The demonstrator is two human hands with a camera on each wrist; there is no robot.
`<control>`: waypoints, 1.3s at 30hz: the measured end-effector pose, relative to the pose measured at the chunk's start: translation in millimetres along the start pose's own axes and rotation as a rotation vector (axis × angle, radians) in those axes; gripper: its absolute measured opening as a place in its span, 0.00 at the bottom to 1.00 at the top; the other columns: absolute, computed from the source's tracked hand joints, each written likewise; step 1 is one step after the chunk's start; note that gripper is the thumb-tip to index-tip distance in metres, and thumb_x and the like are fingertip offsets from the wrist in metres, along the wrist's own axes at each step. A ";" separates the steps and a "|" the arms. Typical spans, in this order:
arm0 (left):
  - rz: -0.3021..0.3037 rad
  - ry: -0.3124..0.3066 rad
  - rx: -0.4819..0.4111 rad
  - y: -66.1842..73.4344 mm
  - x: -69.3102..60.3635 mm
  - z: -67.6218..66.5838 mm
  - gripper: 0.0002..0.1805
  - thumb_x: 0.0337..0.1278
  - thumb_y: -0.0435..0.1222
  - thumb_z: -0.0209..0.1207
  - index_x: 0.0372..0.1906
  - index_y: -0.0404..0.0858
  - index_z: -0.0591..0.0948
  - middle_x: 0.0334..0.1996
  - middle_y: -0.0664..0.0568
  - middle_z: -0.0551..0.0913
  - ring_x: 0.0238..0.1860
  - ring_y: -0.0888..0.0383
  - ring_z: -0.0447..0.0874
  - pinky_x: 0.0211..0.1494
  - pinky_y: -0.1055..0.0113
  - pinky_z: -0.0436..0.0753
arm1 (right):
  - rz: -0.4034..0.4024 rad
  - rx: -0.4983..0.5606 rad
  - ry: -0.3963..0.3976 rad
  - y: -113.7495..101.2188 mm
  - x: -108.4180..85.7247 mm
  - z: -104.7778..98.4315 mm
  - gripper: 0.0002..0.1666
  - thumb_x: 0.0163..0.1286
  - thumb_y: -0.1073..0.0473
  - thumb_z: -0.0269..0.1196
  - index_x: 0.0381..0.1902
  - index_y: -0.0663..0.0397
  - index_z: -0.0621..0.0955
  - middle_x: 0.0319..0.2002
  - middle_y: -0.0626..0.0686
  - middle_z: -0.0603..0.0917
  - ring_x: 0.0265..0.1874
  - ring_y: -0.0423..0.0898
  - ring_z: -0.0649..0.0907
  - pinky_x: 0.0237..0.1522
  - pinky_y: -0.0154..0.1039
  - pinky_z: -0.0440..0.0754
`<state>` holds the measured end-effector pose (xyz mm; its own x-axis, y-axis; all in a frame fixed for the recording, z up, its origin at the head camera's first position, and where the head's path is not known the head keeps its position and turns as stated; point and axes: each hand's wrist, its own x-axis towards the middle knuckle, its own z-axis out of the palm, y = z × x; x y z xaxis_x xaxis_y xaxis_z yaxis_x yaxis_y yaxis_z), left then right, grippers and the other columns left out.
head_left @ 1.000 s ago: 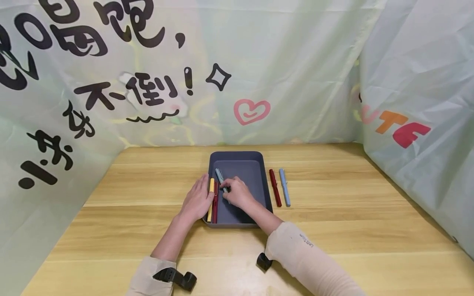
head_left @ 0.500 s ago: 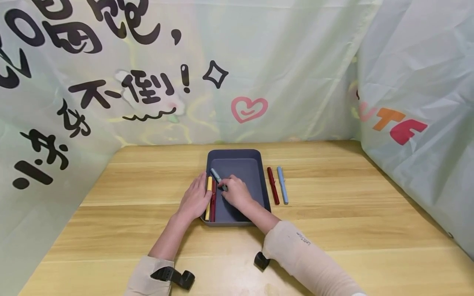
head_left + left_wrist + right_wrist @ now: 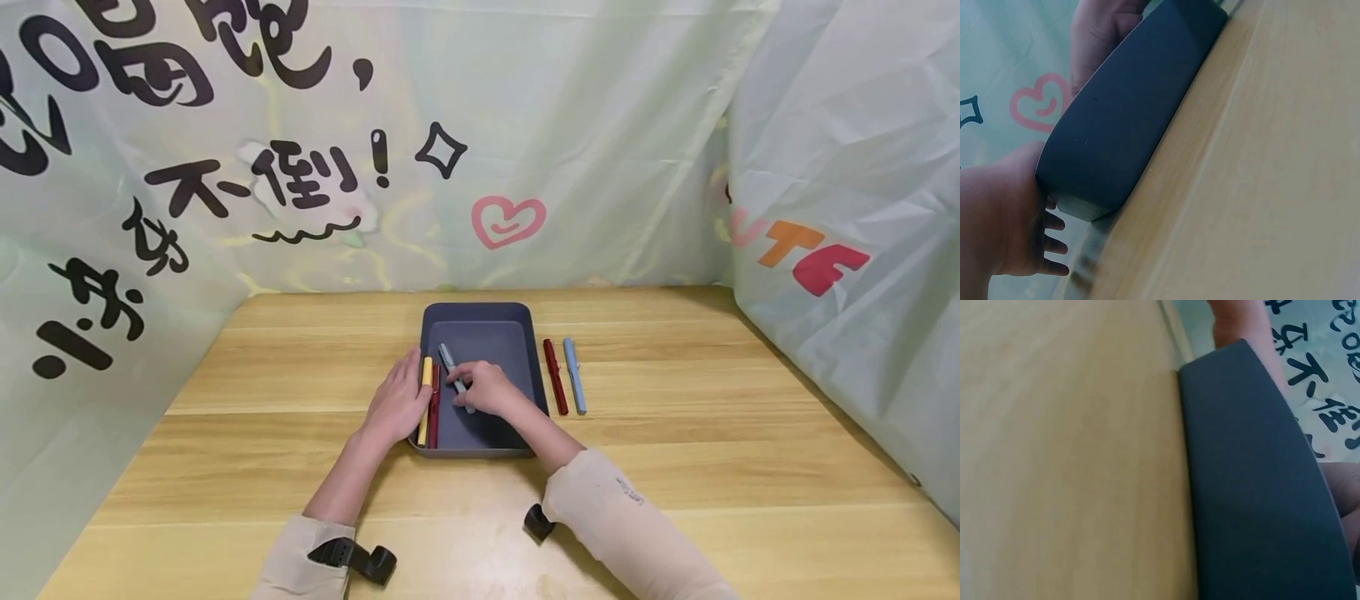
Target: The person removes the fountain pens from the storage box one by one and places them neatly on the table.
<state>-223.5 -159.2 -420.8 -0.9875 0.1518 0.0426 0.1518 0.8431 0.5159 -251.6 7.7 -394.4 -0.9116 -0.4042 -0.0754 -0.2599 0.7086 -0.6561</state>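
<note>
In the head view, a dark grey-blue tray [image 3: 486, 453] stands on the table. My left hand [image 3: 395, 402] lies along its left wall with straight fingers, the thumb over the rim beside a yellow pen [image 3: 425, 417]. Against that yellow pen lies a dark red pen [image 3: 434, 425], both along the tray's left side. With thumb and fingers, my right hand [image 3: 487, 389] pinches a grey-blue pen [image 3: 447, 357] slanting inside the tray. Both wrist views show mostly the outer wall of the tray [image 3: 1116, 119], which hides the pens; the left hand's fingertips [image 3: 1055, 245] hang outside it.
On the table [image 3: 660, 467] right of the tray lie a second dark red pen [image 3: 556, 379] and a light blue pen [image 3: 575, 377], side by side. A printed cloth [image 3: 600, 167] hangs behind and at both sides of the table.
The grey-blue pen first swung its upper end left, then came back right, and more of its length shows now. My right hand moved slightly right. The left hand stays at the tray's wall.
</note>
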 end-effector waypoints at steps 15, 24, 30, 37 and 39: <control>0.000 0.002 -0.001 1.6 1.1 1.5 0.34 0.67 0.42 0.40 0.71 0.32 0.44 0.70 0.40 0.47 0.69 0.43 0.44 0.67 0.51 0.50 | 0.080 0.482 -0.035 11.7 -13.7 -12.8 0.19 0.57 0.71 0.64 0.48 0.60 0.80 0.39 0.56 0.77 0.27 0.46 0.77 0.30 0.37 0.78; 0.013 0.017 -0.003 0.3 0.0 0.8 0.34 0.67 0.41 0.40 0.71 0.31 0.44 0.70 0.38 0.47 0.68 0.42 0.44 0.67 0.51 0.49 | 0.048 0.503 -0.044 11.0 -27.0 -26.0 0.20 0.60 0.70 0.62 0.51 0.60 0.79 0.46 0.57 0.76 0.34 0.47 0.79 0.37 0.42 0.80; 0.008 0.018 -0.007 0.3 -0.7 0.4 0.34 0.67 0.41 0.39 0.71 0.31 0.44 0.70 0.39 0.47 0.68 0.43 0.44 0.67 0.50 0.50 | 0.017 0.493 -0.034 -2.0 -45.6 -43.3 0.20 0.60 0.71 0.62 0.51 0.62 0.78 0.48 0.62 0.75 0.35 0.49 0.78 0.43 0.49 0.78; 0.012 0.020 -0.007 -0.1 -0.3 1.3 0.34 0.66 0.41 0.40 0.71 0.31 0.44 0.70 0.38 0.47 0.68 0.42 0.44 0.67 0.50 0.50 | -0.025 0.511 -0.011 19.2 -44.0 -45.7 0.20 0.60 0.67 0.64 0.52 0.59 0.78 0.46 0.58 0.76 0.35 0.48 0.79 0.40 0.42 0.79; 0.017 0.021 -0.005 -0.1 -0.3 1.3 0.34 0.66 0.41 0.40 0.71 0.31 0.44 0.70 0.38 0.47 0.68 0.42 0.45 0.67 0.51 0.49 | -0.028 0.516 -0.006 21.7 -46.7 -49.0 0.20 0.60 0.67 0.63 0.52 0.58 0.78 0.46 0.58 0.76 0.35 0.48 0.79 0.40 0.41 0.79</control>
<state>-223.2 -158.7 -422.0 -0.9855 0.1550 0.0695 0.1684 0.8377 0.5195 -230.3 70.3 -368.3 -0.9041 -0.4236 -0.0557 -0.0920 0.3203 -0.9428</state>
